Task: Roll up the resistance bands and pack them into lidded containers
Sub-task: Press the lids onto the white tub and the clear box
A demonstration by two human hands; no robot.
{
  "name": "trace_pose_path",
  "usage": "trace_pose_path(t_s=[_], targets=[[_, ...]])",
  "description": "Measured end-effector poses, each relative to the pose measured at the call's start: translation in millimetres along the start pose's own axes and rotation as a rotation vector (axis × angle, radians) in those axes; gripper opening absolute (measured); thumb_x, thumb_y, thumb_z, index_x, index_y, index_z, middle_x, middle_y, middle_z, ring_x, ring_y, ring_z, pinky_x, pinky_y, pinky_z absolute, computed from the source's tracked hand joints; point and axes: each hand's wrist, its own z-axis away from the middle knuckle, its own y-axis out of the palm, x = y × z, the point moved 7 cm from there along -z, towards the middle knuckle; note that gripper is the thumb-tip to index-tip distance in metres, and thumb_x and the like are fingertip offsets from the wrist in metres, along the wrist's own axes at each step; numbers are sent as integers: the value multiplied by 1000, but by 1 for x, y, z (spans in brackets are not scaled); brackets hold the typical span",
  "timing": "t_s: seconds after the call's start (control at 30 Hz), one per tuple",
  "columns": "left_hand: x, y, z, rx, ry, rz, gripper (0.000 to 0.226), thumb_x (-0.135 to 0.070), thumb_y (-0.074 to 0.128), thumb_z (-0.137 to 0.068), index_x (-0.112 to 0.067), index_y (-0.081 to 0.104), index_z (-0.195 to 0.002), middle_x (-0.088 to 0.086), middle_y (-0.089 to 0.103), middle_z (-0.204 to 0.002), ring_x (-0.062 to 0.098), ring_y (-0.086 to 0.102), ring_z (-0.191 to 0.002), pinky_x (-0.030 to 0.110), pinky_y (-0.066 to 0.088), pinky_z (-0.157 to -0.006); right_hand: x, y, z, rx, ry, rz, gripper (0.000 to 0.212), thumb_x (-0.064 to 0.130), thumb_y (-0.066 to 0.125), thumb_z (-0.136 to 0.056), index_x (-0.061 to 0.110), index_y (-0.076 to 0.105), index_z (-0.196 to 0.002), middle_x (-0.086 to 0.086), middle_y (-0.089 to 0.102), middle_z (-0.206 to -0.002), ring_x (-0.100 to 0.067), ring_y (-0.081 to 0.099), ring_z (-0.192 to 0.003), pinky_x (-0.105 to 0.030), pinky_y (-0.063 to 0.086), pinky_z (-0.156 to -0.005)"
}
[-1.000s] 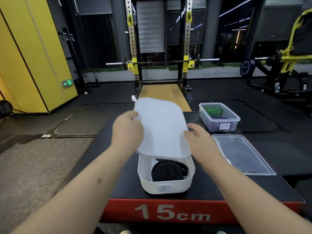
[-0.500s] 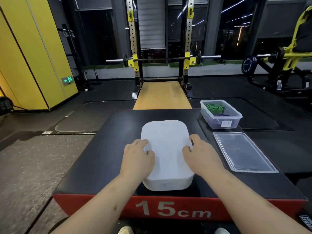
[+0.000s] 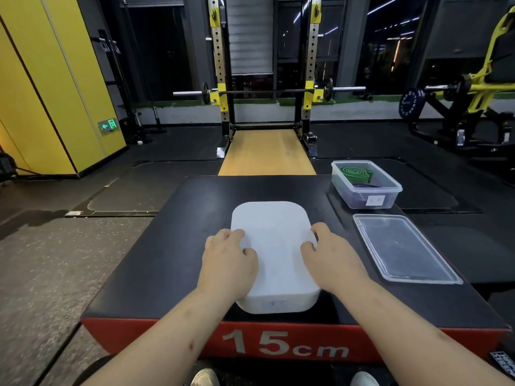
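Your left hand (image 3: 228, 263) and right hand (image 3: 331, 260) sit on the white rectangular plastic lid (image 3: 274, 240). The fingers are bent over its left and right edges and the thumbs lie on top. The lid covers the white plastic container (image 3: 276, 303), which stands at the near middle of the black padded surface (image 3: 172, 246). The surface has a red front face marked "15cm".

At the far right corner of the surface stands an open clear plastic tub (image 3: 370, 201) holding a rolled green resistance band (image 3: 354, 174) and a purple band (image 3: 365, 186). Its clear flat lid (image 3: 401, 246) lies just in front of it, apart from the white container.

Beyond the surface a wooden lifting platform (image 3: 267, 151) runs to a steel squat rack (image 3: 220, 79) carrying a barbell (image 3: 267, 91). A yellow wall panel (image 3: 41, 93) with a green exit sign (image 3: 108, 125) stands to your left. A yellow-framed weight machine (image 3: 485, 79) stands to your right.
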Motion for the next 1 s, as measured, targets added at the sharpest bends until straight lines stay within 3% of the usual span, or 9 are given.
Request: trace_pose_path(t_s=[0.17,0.27,0.4,0.5,0.73,0.8,0.9,0.93,1.0], targets=[[-12,0,-3,-22,105,-253,36,-25,38,-97,-18,52,-130,3,37,-146,27,30,-137,38,27,-112,14,-3,-4,-110,-134,199,42,26,39,-98,19,46,-139,-4,49,-137,-28,47,-122,-42,41,-102],[-20,9,-4,64,166,-290,46,-33,34,-102,-18,43,-145,10,17,-165,26,12,-152,38,11,-123,28,13,0,-54,-247,217,65,38,28,-94,22,32,-157,-7,28,-164,-25,26,-151,-42,22,-123],[-14,25,-5,233,142,-326,67,-50,22,-106,-22,4,-164,11,-13,-170,24,-14,-157,39,-5,-127,21,34,1,95,-217,213,63,44,25,-105,31,10,-165,-9,0,-173,-21,-4,-159,-41,1,-129],[-13,31,-6,272,152,-368,69,-54,19,-105,-24,-2,-163,12,-18,-169,23,-19,-156,38,-9,-126,19,36,2,151,-206,232,64,46,24,-106,32,3,-165,-6,-9,-173,-20,-12,-159,-39,-4,-129],[-14,30,-8,260,169,-427,67,-55,17,-104,-27,4,-163,8,-8,-171,21,-15,-156,48,-8,-126,21,36,2,199,-200,234,63,46,24,-106,33,7,-165,-5,-12,-173,-18,-16,-158,-39,-3,-129],[-15,27,-13,236,166,-439,64,-57,21,-101,-31,18,-160,6,8,-168,23,-1,-155,52,-4,-125,24,33,-1,199,-200,240,61,45,26,-105,33,13,-164,-6,-5,-173,-21,-11,-158,-41,-1,-129],[-21,16,-30,119,207,-469,49,-53,28,-97,-31,43,-138,3,39,-140,24,29,-133,48,16,-116,30,25,-18,115,-229,277,53,41,32,-102,28,33,-154,-10,19,-164,-27,12,-152,-42,8,-126],[-23,14,-36,94,212,-461,45,-52,30,-97,-30,46,-133,1,40,-135,23,31,-129,46,19,-113,32,23,-26,101,-233,283,52,40,33,-102,26,35,-152,-10,22,-163,-28,15,-150,-42,9,-126],[-19,19,-46,125,198,-426,48,-51,30,-99,-29,41,-140,7,31,-151,25,22,-141,47,13,-118,30,28,-39,151,-224,284,58,41,30,-104,27,24,-160,-11,9,-169,-26,4,-156,-41,3,-128]])
